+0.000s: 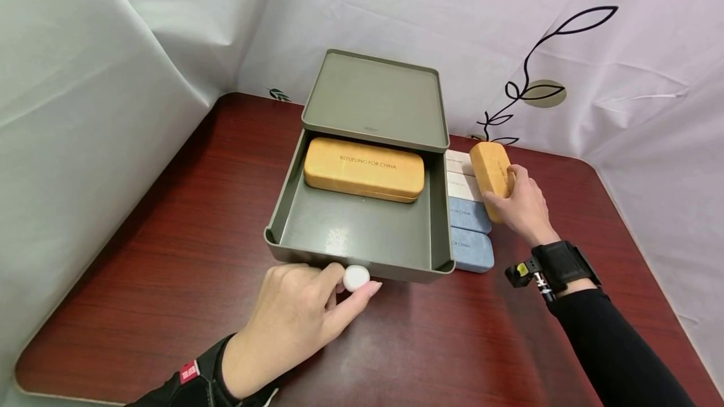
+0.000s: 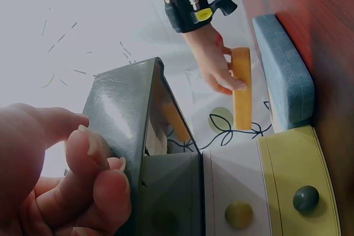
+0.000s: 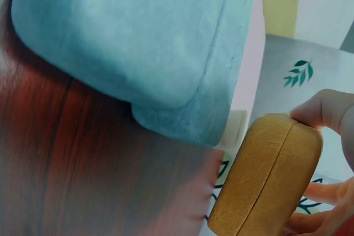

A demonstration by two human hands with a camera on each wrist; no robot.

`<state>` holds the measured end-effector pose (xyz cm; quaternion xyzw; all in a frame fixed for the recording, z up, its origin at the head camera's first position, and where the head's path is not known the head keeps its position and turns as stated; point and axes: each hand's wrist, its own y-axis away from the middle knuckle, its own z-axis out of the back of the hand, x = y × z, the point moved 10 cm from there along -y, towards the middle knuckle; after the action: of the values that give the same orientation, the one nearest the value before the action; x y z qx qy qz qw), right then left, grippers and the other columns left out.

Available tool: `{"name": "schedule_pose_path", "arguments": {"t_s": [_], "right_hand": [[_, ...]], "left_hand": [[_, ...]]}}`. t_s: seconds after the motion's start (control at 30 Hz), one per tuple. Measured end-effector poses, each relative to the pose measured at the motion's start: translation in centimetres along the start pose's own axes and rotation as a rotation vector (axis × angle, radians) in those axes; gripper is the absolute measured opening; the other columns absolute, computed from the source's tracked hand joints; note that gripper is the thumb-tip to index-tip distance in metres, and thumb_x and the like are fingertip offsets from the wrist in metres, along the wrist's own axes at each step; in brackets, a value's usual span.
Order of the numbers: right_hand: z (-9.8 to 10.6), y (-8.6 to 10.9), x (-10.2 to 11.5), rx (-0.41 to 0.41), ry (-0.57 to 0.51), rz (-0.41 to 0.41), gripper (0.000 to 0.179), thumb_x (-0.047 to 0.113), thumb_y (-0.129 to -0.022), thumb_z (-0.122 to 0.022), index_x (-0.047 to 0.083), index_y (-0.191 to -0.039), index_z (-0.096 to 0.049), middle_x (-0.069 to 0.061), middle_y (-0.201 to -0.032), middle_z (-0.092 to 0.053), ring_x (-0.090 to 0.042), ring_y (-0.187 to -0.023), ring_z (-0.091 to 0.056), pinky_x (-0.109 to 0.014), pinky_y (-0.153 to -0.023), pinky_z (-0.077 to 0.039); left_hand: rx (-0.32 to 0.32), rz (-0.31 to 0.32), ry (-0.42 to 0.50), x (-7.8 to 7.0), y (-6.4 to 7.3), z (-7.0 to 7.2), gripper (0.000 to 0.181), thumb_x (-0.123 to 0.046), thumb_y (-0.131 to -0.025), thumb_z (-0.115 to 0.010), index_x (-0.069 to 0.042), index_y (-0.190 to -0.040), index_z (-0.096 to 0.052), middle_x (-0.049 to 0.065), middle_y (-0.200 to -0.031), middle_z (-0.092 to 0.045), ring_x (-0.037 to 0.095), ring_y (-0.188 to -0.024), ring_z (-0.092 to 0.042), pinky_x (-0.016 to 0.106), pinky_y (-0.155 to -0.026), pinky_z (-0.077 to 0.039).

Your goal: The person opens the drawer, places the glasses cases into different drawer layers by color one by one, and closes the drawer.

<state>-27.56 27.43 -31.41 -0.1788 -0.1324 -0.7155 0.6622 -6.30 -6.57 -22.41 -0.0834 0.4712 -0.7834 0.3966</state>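
Observation:
My left hand [image 1: 294, 313] pinches the round white knob [image 1: 356, 278] on the front of a pulled-out grey-green drawer [image 1: 367, 231]. Inside that drawer, along its back, lies a yellow glasses case [image 1: 364, 168] lettered "REFUELING FOR CHINA". My right hand [image 1: 526, 203] grips a second yellow glasses case [image 1: 491, 171], thumb on one side and fingers on the other. It is held up beside the drawer cabinet, over the right part of the table. In the left wrist view this case [image 2: 241, 89] appears edge-on, above blue and white cases.
Right of the drawer lie two blue cases [image 1: 471, 250] and two white cases [image 1: 462, 186] in a row, partly covered by the drawer. The cabinet top [image 1: 376, 96] stands behind. Below are a white drawer [image 2: 232, 181] and a yellow drawer [image 2: 298, 164]. White patterned cloth surrounds the red-brown table [image 1: 170, 256].

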Motion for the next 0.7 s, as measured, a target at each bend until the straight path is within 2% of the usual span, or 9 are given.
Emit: {"name": "schedule_pose_path", "arguments": {"t_s": [0.27, 0.47, 0.7], "right_hand": [[0.3, 0.6, 0.8, -0.008, -0.071, 0.025, 0.076, 0.033, -0.092, -0.059, 0.005, -0.150, -0.019, -0.032, -0.131, -0.046, -0.043, -0.109, -0.051, -0.053, -0.081, -0.045], [0.4, 1.3, 1.4, -0.010, -0.164, 0.033, 0.078, 0.037, -0.093, -0.059, 0.007, -0.151, -0.018, -0.029, -0.141, -0.042, -0.043, -0.115, -0.052, -0.053, -0.084, -0.048], [1.1, 1.9, 2.6, -0.061, -0.255, 0.065, 0.081, 0.042, -0.090, -0.064, 0.010, -0.151, -0.021, -0.028, -0.142, -0.043, -0.042, -0.120, -0.052, -0.058, -0.089, -0.048]], "left_hand": [[-0.004, -0.001, -0.009, 0.0, 0.0, 0.0, 0.051, -0.047, -0.096, -0.052, -0.019, -0.055, -0.040, -0.013, -0.043, -0.033, 0.000, -0.036, -0.026, 0.014, -0.040, -0.015], [0.003, 0.001, -0.007, 0.0, 0.0, 0.0, 0.051, -0.047, -0.096, -0.052, -0.019, -0.055, -0.040, -0.013, -0.043, -0.032, 0.000, -0.037, -0.025, 0.013, -0.041, -0.014], [-0.002, -0.001, -0.006, 0.0, 0.0, 0.0, 0.051, -0.047, -0.096, -0.051, -0.019, -0.055, -0.039, -0.013, -0.043, -0.032, 0.000, -0.037, -0.024, 0.013, -0.042, -0.013]]}}
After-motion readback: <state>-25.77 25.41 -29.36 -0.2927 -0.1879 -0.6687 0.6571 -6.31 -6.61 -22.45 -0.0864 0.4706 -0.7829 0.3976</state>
